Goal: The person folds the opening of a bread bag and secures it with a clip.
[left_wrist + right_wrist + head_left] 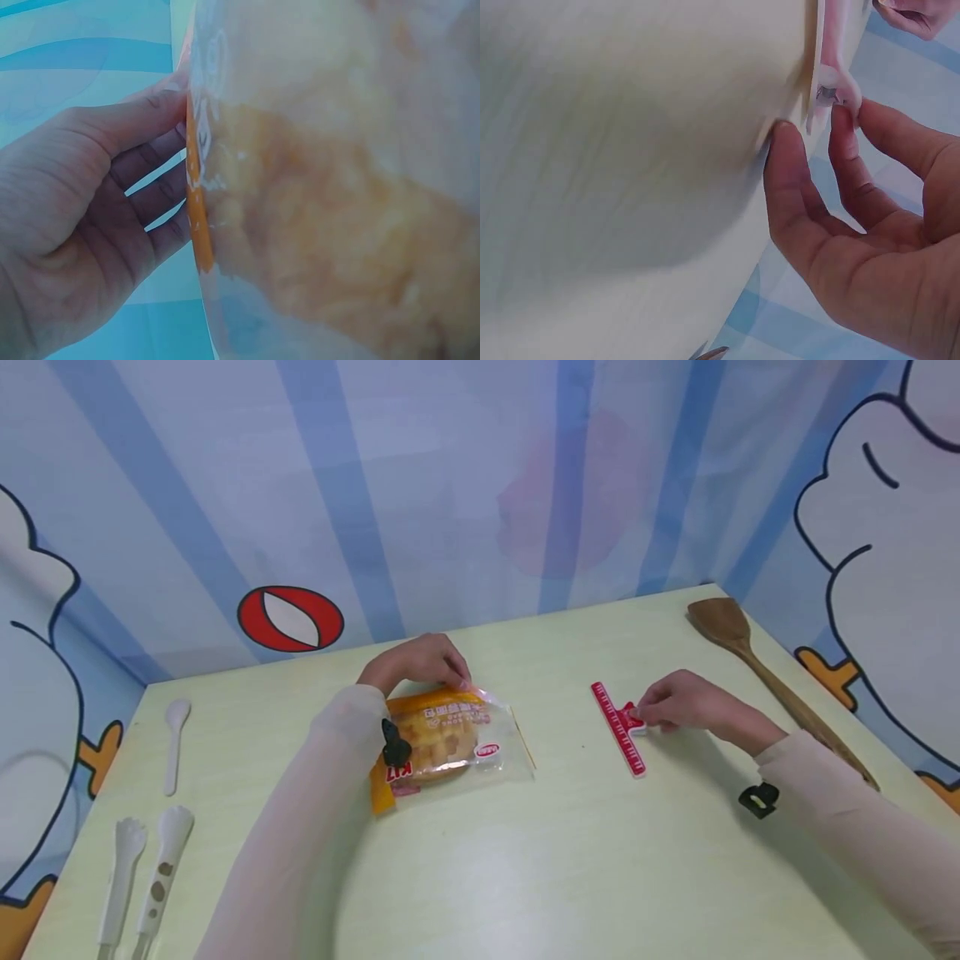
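A clear and orange bag of bread [450, 747] lies mid-table, its transparent end toward the right. My left hand [426, 662] pinches its far edge between thumb and fingers; in the left wrist view, that hand [82, 180] grips the edge of the bag [322, 202], which fills the right side. To the right, a red and white sealing clip [619, 729] with a long ruler-like bar stands apart from the bag. My right hand [686, 703] holds its star-marked grip. The right wrist view shows thumb and index finger of this hand [877, 240] pinching the clip's [832, 64] small lever.
At the right edge lies a wooden spatula [776, 685], blade toward the back wall. A small white spoon [174, 747] and two white utensils, one plain [120, 885] and one with brown spots [159, 881], lie on the left. A printed curtain [450, 510] encloses the table behind.
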`<state>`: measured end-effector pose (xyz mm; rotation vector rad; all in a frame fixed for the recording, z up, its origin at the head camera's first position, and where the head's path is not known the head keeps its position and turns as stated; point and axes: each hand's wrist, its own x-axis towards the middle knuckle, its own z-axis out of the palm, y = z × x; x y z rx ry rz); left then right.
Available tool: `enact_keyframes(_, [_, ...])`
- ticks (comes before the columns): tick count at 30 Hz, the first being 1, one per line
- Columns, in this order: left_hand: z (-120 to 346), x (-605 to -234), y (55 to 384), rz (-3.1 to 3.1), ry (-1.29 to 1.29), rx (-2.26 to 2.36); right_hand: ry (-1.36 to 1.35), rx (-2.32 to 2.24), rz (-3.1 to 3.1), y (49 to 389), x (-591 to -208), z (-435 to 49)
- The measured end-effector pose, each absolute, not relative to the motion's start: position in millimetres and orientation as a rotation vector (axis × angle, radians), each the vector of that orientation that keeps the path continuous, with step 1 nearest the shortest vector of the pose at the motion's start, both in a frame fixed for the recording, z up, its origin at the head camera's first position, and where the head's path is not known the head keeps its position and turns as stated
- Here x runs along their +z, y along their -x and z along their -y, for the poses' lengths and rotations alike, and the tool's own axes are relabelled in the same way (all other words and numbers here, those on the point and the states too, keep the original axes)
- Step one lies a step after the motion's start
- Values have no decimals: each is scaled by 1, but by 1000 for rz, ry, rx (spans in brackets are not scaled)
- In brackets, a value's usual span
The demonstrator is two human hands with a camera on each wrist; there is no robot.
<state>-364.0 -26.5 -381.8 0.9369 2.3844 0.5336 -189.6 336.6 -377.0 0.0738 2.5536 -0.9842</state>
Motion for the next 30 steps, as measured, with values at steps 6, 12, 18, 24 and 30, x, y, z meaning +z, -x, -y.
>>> enact_keyframes(6, [27, -382, 363, -2386, -921, 537, -77, -1039, -2479, 193, -376, -340])
enact_keyframes(12, [26, -380, 363, -2399, -935, 529, -64, -1150, -2373, 199, -377, -343])
enact_keyframes(18, [24, -380, 361, -2395, -905, 546, -94, -1334, -2161, 206, -376, -341])
enact_keyframes(24, [25, -381, 358, -2389, -886, 561, -71, -1371, -2078, 214, -379, -335])
enact_keyframes(30, [27, -381, 357, -2405, -928, 562, -40, -1508, -1964, 225, -381, -322])
